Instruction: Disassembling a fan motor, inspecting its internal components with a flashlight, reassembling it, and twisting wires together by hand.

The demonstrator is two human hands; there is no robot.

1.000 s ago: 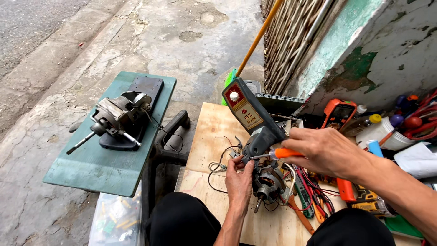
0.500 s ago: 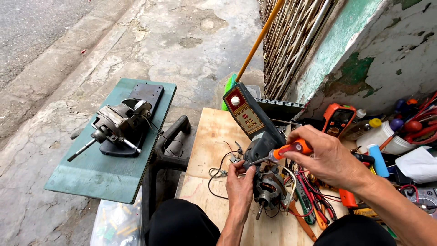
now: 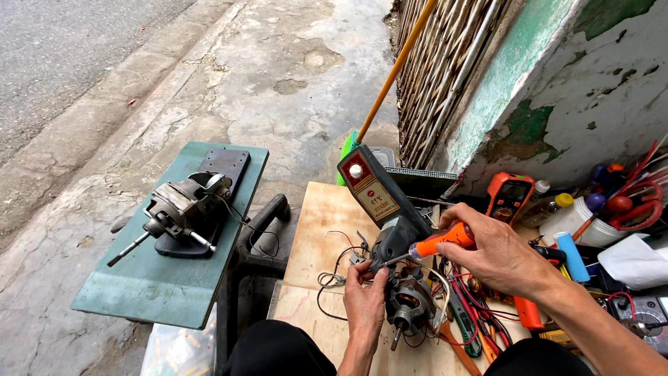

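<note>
My right hand [image 3: 499,252] grips an orange-handled screwdriver [image 3: 440,242], its metal tip pointing left at the dark grey housing [image 3: 396,235] of a fan neck. My left hand [image 3: 364,301] pinches a small part or wire right at that tip, beside the housing. Below the housing sits a bare electric motor [image 3: 406,310] with its shaft pointing down. A red-and-beige control panel [image 3: 367,186] rises from the housing. All of this rests on a plywood board [image 3: 321,230].
A second motor [image 3: 182,206] lies on a green stool top [image 3: 154,278] to the left. An orange multimeter [image 3: 509,196], pliers, wires, tape and bottles crowd the right by the peeling wall. A broom handle [image 3: 395,69] leans behind. My knees are at the bottom edge.
My right hand has tilted the screwdriver so its tip meets the housing by my left fingers. The left hand stays at the same spot.
</note>
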